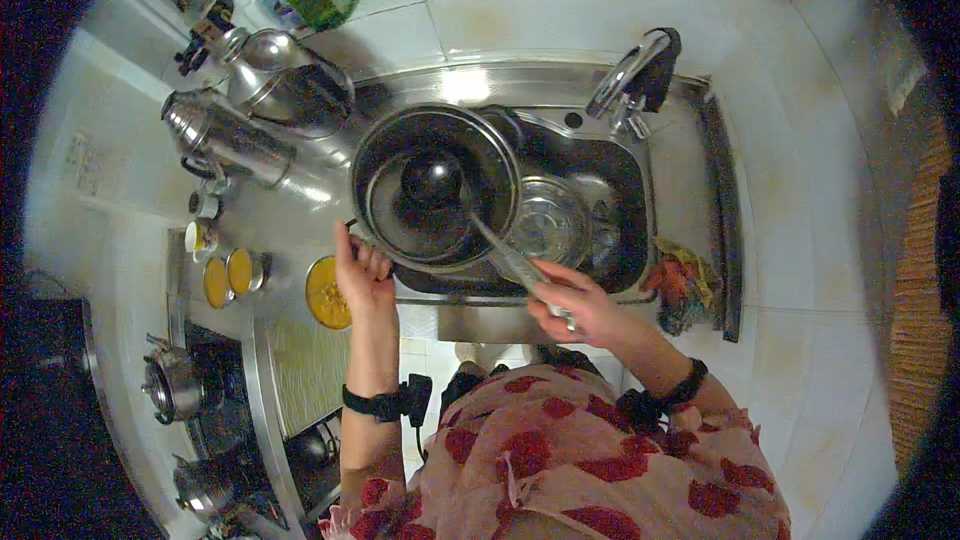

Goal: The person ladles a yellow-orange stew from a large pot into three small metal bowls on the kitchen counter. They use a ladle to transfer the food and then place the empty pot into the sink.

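Note:
A large metal pot stands partly over the left side of the sink. My left hand is at its lower left, fingers curled round what looks like the pot's side handle. In my right hand is the handle of a metal ladle, whose round bowl is inside the pot. What the pot holds is too dark to tell. A clear glass bowl lies in the sink, partly behind the ladle handle. Just left of my left hand, a bowl of yellow food rests on the counter.
The chrome faucet rises behind the sink. Crumpled cloths lie at its right. Steel jugs, two small yellow-filled bowls and cups stand on the left counter. Metal pots sit on the stove at lower left.

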The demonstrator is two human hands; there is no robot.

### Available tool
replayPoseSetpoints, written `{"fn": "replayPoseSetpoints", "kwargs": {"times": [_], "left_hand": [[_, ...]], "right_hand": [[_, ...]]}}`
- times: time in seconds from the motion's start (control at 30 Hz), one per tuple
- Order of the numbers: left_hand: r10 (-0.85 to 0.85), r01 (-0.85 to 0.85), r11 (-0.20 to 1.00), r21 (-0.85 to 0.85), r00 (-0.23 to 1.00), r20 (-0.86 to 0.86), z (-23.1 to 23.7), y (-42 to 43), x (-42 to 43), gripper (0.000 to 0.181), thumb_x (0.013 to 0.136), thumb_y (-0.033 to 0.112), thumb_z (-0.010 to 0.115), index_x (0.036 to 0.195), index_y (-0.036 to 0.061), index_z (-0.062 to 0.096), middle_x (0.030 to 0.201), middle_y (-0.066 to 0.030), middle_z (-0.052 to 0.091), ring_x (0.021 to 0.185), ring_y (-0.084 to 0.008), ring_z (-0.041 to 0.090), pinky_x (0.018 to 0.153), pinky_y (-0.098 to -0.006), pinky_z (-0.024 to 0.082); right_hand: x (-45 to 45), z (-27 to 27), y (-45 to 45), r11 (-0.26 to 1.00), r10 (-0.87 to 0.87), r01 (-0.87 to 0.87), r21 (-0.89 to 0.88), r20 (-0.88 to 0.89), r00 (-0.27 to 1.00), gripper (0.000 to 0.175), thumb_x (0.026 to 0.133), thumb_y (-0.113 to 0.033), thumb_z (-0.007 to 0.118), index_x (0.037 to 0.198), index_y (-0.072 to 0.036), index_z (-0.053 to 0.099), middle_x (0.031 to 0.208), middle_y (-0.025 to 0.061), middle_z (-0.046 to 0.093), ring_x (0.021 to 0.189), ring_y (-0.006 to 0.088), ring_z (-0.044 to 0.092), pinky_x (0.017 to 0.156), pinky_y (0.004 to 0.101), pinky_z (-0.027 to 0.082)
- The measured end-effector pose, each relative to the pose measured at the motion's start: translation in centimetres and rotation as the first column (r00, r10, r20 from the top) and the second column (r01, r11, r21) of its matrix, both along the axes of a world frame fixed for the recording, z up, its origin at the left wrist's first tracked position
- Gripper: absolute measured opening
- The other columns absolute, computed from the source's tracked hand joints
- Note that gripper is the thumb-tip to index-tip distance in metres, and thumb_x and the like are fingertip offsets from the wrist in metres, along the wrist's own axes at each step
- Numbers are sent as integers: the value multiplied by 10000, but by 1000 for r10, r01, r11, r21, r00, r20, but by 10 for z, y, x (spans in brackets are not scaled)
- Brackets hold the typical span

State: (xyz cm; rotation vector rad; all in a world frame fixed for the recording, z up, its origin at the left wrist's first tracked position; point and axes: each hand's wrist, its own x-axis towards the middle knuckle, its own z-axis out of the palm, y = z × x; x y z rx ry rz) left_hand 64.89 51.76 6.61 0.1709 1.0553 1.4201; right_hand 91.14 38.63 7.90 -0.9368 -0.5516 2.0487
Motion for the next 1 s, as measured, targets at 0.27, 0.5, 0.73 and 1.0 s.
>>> {"fn": "replayPoseSetpoints", "kwargs": {"times": [0.27, 0.5, 0.73, 1.0], "left_hand": [[-47, 17, 988, 152, 980, 192, 6, -1, -30, 331, 914, 327, 483, 640, 144, 455, 436, 83, 217, 346, -49, 173, 313, -216, 152], [-98, 23, 967, 254, 953, 288, 19, 1, -68, 335, 922, 305, 465, 652, 108, 477, 423, 75, 241, 327, -46, 184, 297, -210, 188], [-75, 24, 969, 245, 977, 201, 30, 2, -71, 367, 945, 300, 407, 673, 74, 507, 411, 58, 257, 318, -57, 192, 289, -222, 216], [-266, 179, 947, 266, 904, 336, -9, 6, -47, 347, 938, 307, 434, 660, 108, 496, 452, 69, 241, 352, -51, 203, 309, -215, 195]], "right_hand": [[-27, -41, 24, 992, 88, -77, 99, -104, 991, 490, 940, -446, 338, 1205, -48, 440, 902, 110, 591, 763, 185, 595, 712, 329, 507], [56, -188, 78, 951, 136, -265, -161, 985, -110, 416, 878, -365, 454, 1008, 6, 589, 916, 179, 598, 844, 331, 588, 794, 383, 473], [65, -251, 82, 925, 71, -337, -174, 952, -297, 328, 810, -288, 521, 886, 19, 610, 900, 195, 607, 821, 357, 582, 753, 399, 470], [151, -126, -10, 943, -79, 331, 43, 992, 97, 294, 745, -247, 569, 788, 44, 580, 658, 146, 570, 559, 229, 552, 522, 383, 430]]}}
